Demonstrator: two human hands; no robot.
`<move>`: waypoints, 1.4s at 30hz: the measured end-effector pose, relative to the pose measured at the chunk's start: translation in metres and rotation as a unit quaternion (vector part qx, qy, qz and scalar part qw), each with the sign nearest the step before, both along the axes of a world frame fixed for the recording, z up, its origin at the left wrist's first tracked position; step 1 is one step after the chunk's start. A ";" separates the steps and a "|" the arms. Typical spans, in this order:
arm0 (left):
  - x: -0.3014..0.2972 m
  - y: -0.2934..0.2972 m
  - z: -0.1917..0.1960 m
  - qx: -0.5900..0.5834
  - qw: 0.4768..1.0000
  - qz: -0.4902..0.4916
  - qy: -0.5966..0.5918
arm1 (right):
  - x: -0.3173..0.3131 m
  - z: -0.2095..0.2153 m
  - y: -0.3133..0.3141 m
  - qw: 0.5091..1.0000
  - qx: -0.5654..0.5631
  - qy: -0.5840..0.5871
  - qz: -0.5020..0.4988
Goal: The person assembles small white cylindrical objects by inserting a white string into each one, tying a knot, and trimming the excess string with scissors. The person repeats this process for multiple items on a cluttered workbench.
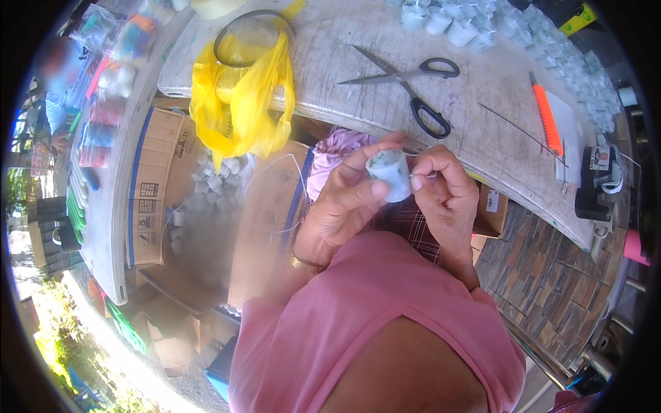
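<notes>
A small pale-blue cylinder (390,180), like a little cup with a darker patterned top, is held upright just off the table's near edge. The fingers and thumb of my left hand (341,213) are wrapped round its left side. Close beside it, my right hand (449,196) pinches a thin white string (431,175) between thumb and forefinger. Whether that string is fixed to the cylinder I cannot tell. Open black-handled scissors (399,77) lie on the table beyond my hands. Another length of white thread (300,172) loops down left of my left wrist.
Many similar pale-blue cups (461,31) crowd the far right of the table (330,41). A yellow plastic bag (251,103) hangs over the near edge. Below it, a cardboard box (148,199) holds small white cylinders (220,182). An orange-handled cutter (546,113) and a thin rod (520,131) lie right.
</notes>
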State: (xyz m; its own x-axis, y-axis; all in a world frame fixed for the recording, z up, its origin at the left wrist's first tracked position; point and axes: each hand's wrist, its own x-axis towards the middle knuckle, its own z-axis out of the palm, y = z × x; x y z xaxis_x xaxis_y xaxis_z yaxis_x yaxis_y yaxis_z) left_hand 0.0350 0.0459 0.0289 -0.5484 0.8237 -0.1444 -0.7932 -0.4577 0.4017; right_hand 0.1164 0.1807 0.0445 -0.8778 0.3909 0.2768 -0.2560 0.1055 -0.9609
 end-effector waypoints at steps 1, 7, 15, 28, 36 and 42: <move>0.001 0.001 0.003 0.017 1.000 0.014 0.007 | 0.001 0.000 0.002 1.000 0.031 -0.001 -0.001; -0.002 0.004 -0.004 -0.123 0.883 0.150 0.428 | 0.000 0.012 0.007 0.981 0.175 0.054 -0.059; 0.004 0.002 -0.001 -0.139 0.865 0.184 0.446 | -0.004 0.025 0.000 0.958 0.263 0.087 -0.071; 0.002 -0.001 -0.003 -0.198 0.795 0.230 0.525 | -0.007 0.023 -0.005 0.943 0.310 0.082 -0.086; -0.002 -0.003 0.003 -0.244 0.699 0.268 0.616 | -0.008 0.023 -0.007 0.929 0.347 0.079 -0.102; -0.003 -0.004 0.002 -0.254 0.678 0.276 0.632 | -0.002 0.025 -0.005 0.942 0.327 0.030 -0.074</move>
State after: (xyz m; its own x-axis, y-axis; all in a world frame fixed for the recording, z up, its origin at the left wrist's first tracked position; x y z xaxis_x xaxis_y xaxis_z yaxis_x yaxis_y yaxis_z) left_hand 0.0323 0.0418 0.0314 -0.7036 0.4620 0.5398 0.5674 -0.0919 0.8183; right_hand 0.1145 0.1760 0.0697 -0.8022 0.2373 0.5479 -0.2432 0.7082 -0.6628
